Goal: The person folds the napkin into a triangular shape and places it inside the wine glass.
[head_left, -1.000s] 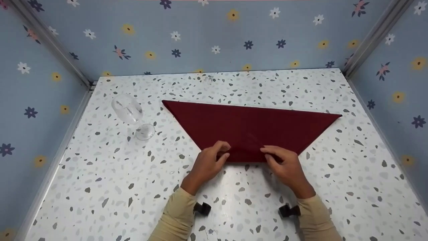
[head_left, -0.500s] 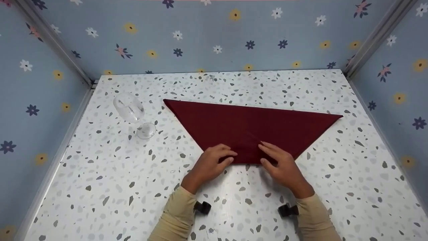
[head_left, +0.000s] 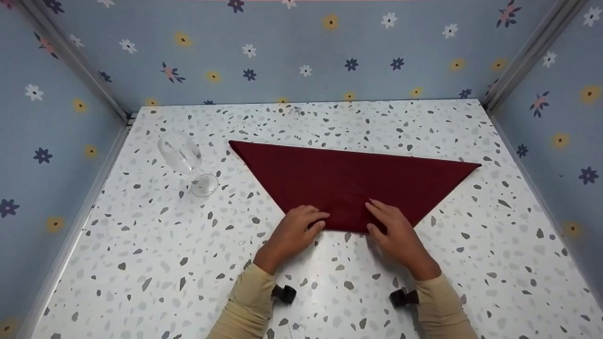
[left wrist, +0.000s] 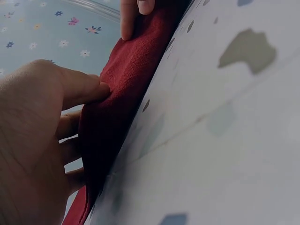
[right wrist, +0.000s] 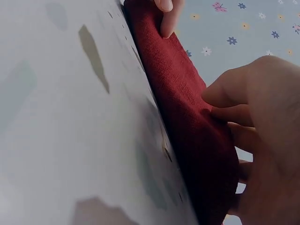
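Observation:
A dark red cloth napkin (head_left: 348, 181), folded into a trapezoid, lies on the speckled table with its long edge away from me. My left hand (head_left: 294, 233) rests on the near left corner, fingers extended over the cloth and thumb by the short near edge. Opposite it, my right hand (head_left: 395, 235) touches the near right part, its fingers likewise stretched out. In the left wrist view the thumb presses the rounded red fold (left wrist: 133, 61). The right wrist view has the thumb and fingertips against the same fold (right wrist: 173, 89). Both hands cover the napkin's near corners.
A clear stemmed glass (head_left: 181, 153) lies on its side at the left, its round foot (head_left: 205, 185) toward the napkin. Blue flowered walls (head_left: 301, 52) enclose the white speckled table (head_left: 141, 226) at the back and sides.
Both hands have loosened from curled pinches at the near edge and flattened onto the cloth. The left fingers shifted slightly inward. Napkin and glass stay in place.

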Demonstrator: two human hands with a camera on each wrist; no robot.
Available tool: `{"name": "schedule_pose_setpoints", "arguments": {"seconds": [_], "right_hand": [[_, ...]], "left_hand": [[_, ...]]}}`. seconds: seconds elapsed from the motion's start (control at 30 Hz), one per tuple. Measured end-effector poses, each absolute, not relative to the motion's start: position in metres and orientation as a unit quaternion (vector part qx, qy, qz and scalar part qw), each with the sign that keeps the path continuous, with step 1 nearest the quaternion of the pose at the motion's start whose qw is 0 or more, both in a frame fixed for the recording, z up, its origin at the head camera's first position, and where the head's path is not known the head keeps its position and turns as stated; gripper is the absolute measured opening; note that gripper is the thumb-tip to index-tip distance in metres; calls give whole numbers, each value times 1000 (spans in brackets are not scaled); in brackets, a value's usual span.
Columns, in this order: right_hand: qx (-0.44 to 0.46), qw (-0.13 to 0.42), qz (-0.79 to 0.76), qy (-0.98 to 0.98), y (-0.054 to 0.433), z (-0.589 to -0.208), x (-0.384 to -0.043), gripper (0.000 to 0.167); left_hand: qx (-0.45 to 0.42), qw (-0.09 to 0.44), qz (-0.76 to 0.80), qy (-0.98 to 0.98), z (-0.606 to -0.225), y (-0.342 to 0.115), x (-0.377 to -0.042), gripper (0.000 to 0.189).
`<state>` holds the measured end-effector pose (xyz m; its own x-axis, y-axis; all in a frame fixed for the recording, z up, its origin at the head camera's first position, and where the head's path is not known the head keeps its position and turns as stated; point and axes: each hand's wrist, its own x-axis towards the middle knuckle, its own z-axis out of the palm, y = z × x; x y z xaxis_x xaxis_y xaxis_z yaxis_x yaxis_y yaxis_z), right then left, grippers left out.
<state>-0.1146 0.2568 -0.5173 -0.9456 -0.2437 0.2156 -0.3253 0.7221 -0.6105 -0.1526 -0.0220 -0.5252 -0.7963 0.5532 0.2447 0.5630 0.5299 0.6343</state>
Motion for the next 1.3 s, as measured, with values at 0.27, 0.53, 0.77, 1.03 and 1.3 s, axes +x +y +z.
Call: {"name": "schedule_pose_setpoints", "arguments": {"seconds": [0.27, 0.53, 0.77, 1.03, 1.3], "right_hand": [[134, 82, 371, -915, 261, -516, -116, 37], [134, 54, 365, -920, 263, -516, -115, 39], [157, 40, 320, -933, 263, -520, -116, 53], [169, 3, 270, -948, 264, -521, -115, 62], [105, 5, 297, -949, 268, -517, -115, 54]], "left_hand": [[-312, 22, -348, -884, -527, -22, -151, 27], [-304, 26, -332, -893, -527, -22, -151, 30], [-312, 42, -306, -898, -528, -23, -151, 38], [-322, 41, -265, -908, -530, -26, -150, 42], [-309, 29, -258, -915, -530, -25, -150, 43]]}}
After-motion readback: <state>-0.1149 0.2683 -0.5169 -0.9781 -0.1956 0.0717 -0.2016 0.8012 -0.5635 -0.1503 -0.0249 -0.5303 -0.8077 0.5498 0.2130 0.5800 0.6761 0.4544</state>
